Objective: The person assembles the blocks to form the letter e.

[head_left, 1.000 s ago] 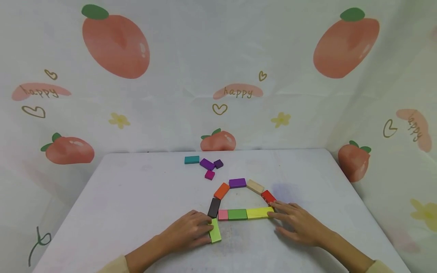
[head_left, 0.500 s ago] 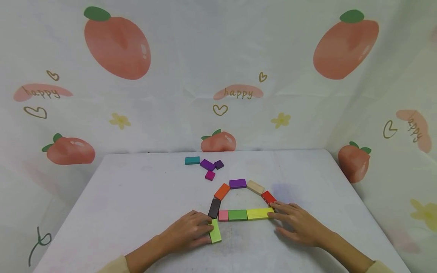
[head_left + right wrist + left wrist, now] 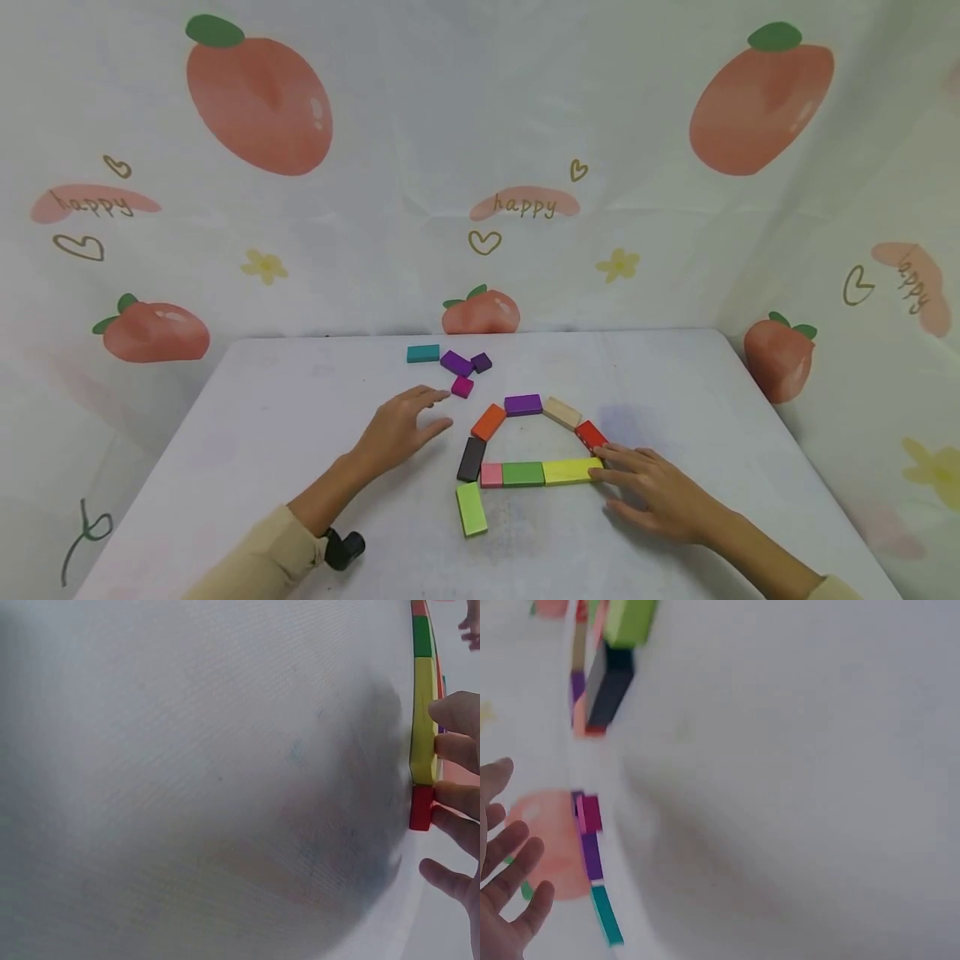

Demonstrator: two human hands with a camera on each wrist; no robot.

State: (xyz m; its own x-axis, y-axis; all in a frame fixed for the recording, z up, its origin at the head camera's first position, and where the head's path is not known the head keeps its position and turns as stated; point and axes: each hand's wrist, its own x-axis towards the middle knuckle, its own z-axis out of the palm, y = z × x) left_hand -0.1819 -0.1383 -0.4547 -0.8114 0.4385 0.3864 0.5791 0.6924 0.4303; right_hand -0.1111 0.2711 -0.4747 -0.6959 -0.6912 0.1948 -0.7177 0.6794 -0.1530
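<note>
My left hand hovers over the table with fingers spread and nothing in them, its fingertips close to a small magenta block. My right hand rests its fingertips on the right end of the long yellow block and on the red block. Left of the yellow one, a green block and a pink block complete a straight row. Over it curve a black block, an orange block, a purple block and a beige block. A lime block lies below the black one.
Farther back lie a teal block, another purple block and a small dark purple block. The white table meets a fruit-printed cloth at the back. A black wrist camera sits at my left sleeve.
My left hand has let go of the lime block and moved away, up toward the magenta block. The lime block stays in place. My right hand has hardly moved.
</note>
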